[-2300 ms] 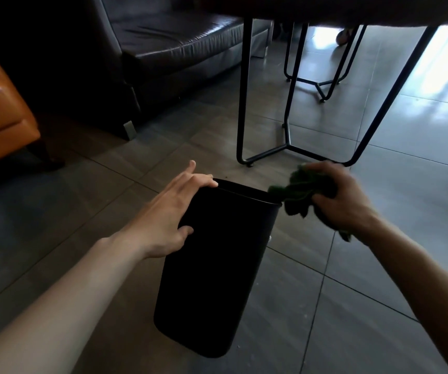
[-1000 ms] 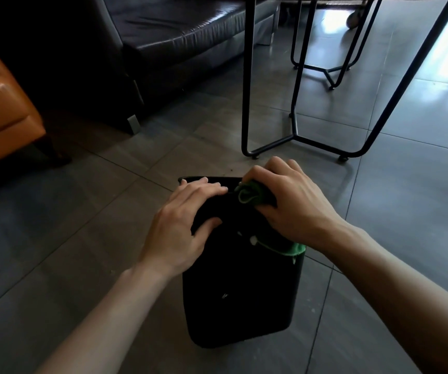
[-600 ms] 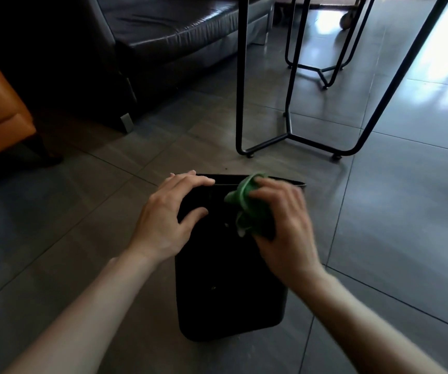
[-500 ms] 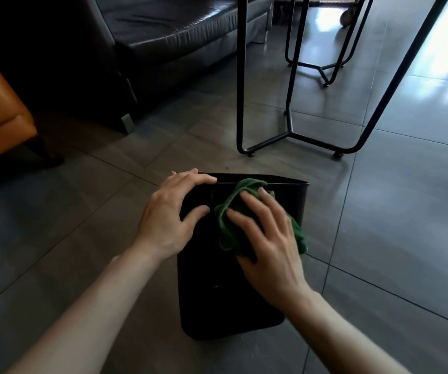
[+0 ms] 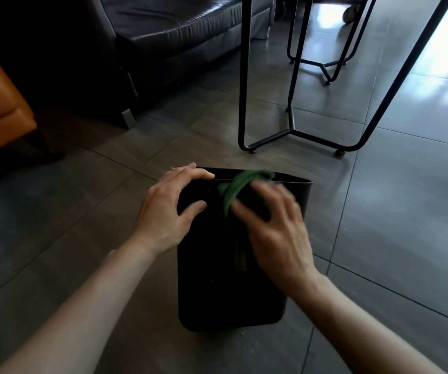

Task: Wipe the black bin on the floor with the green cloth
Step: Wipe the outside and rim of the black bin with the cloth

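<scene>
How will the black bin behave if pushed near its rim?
Probably tippy: the black bin is tall and narrow, and the left hand grips its rim. Likely light, with thin-looking walls. May slide on the smooth floor tiles.

The cloth (image 5: 235, 188) lies on the bin (image 5: 217, 292), table legs (image 5: 244, 76) behind.

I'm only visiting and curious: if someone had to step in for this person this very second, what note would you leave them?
Left hand: grips the black bin at its upper left rim, fingers over the edge, thumb on the near wall.
Right hand: fingers spread, presses the green cloth against the upper near wall; the hand is blurred.
The bin stands on the tiled floor; a tail of the cloth hangs down the wall.
Done: the cloth is on the bin and wiping looks under way.
Left: probably the lower wall and other sides; how clean it is cannot be told.
</scene>
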Tool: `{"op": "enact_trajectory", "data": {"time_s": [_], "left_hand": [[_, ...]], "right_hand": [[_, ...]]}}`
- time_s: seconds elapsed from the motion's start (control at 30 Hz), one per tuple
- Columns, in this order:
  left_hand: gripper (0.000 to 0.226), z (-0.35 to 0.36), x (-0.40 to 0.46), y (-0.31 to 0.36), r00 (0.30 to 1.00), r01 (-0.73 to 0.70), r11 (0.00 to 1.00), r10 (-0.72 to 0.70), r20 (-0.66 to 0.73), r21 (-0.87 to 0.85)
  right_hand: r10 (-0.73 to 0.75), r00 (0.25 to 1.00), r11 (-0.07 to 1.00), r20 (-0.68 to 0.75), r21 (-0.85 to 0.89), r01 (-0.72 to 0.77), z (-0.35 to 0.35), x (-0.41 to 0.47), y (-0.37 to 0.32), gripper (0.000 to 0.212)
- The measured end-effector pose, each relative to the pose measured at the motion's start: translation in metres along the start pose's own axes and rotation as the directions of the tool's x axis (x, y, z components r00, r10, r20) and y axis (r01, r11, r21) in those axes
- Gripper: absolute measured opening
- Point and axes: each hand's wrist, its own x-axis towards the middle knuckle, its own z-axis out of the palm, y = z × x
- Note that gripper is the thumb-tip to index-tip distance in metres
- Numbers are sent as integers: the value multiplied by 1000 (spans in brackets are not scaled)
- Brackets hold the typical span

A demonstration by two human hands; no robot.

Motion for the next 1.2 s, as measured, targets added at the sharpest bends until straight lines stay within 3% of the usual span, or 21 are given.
{"op": "enact_trajectory", "data": {"time_s": [0.07, 0.13, 0.27, 0.37, 0.43, 0.5, 0.6, 0.7, 0.77, 0.87, 1.0, 1.07, 1.2], "left_hand": [[51, 2, 1, 1, 1000, 11, 1000, -11, -10, -12], [50, 5, 0, 2, 1000, 11, 1000, -12, -19, -20], [50, 4, -1, -2, 999, 14, 1000, -14, -40, 1], [48, -1, -4, -7, 1000, 0, 1000, 1, -25, 7], [48, -1, -4, -7, 1000, -13, 1000, 13, -7, 9], [48, 0, -4, -8, 1000, -5, 1000, 5, -8, 13], [48, 1, -6, -7, 999, 19, 1000, -19, -32, -7], [49, 2, -9, -9, 999, 23, 1000, -23, -43, -14], [50, 0, -11, -11, 998, 42, 999, -43, -54, -26], [50, -4, -15, -16, 996, 54, 998, -56, -63, -33], [51, -7, -18, -19, 997, 54, 998, -55, -49, -38], [51, -4, -19, -18, 999, 39, 998, -41, -36, -50], [45, 10, -26, -18, 999, 30, 995, -34, -43, -95]], "right_hand": [[187, 980, 981, -75, 75, -181, -5, 25, 3, 51], [192, 979, 979, -74, 77, -186, -2, 25, -2, 49], [-140, 985, 989, 101, -24, 143, 14, -42, -24, 41], [-409, 861, 899, 302, -28, 437, 21, -102, -27, 32], [-457, 820, 870, 344, -20, 493, 17, -113, -20, 31], [-387, 868, 910, 311, -24, 414, 11, -98, -14, 32], [-60, 995, 998, 75, -12, 61, 0, -42, -2, 31], [212, 975, 977, -66, -6, -213, -7, 13, 3, 43], [165, 984, 985, -60, -43, -168, -1, 14, -7, 48], [-96, 992, 992, 88, -76, 103, 18, -39, -27, 50], [-435, 840, 883, 324, -32, 469, 33, -122, -32, 30], [-463, 814, 863, 350, -32, 504, 29, -126, -24, 27], [-267, 952, 957, 152, -71, 280, 12, -66, -10, 29]]}}
